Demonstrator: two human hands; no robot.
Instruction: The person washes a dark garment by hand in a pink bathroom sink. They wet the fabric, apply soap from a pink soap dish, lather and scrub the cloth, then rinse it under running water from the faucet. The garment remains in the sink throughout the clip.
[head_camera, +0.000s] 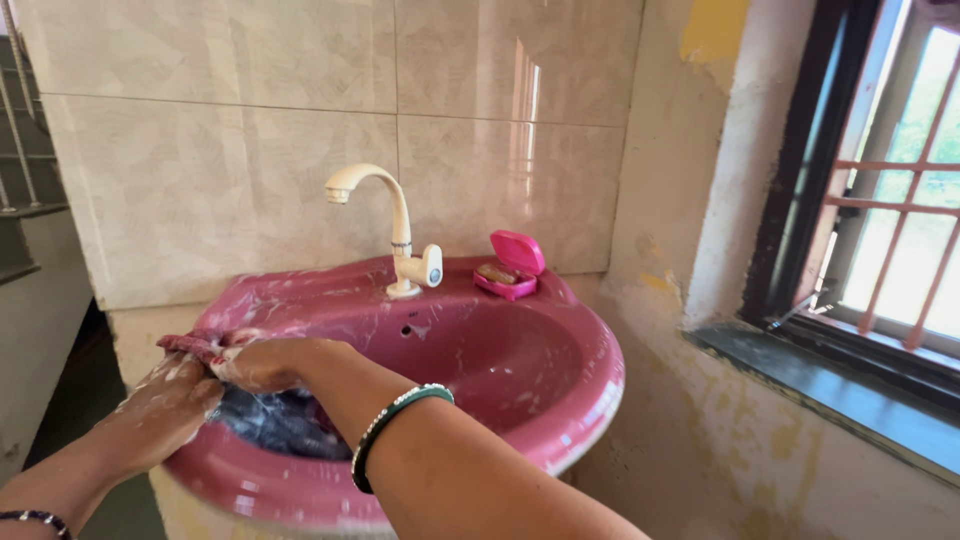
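I see both hands at the near-left rim of a pink wash basin (560, 420). The left hand (165, 405) lies soapy and fairly flat along the rim, fingers pointing away from me toward the wall, pressing down on the cloth. The right hand (262, 362) crosses in from the right, curled closed over the upper end of a reddish strip of cloth (190, 345), knuckles toward the left hand; the two hands touch at the fingers. A green and white bangle (395, 425) sits on the right forearm, and a dark bracelet (35, 518) on the left wrist.

The cloth is in two visible parts. The reddish end sticks out just beyond the right hand's fingers, lying on the rim, its long axis roughly left to right, free end pointing left. Directly below and between the hands a dark, wet, bluish bunch (280, 422) rests inside the bowl against the near wall; I cannot tell whether it is the same piece.

Beyond the hands, at the back of the basin, stands a cream tap (395, 230), spout curving left. Right of the tap, an open pink soap box (508, 265) with a brown bar inside. Lather streaks the rim near the hands.
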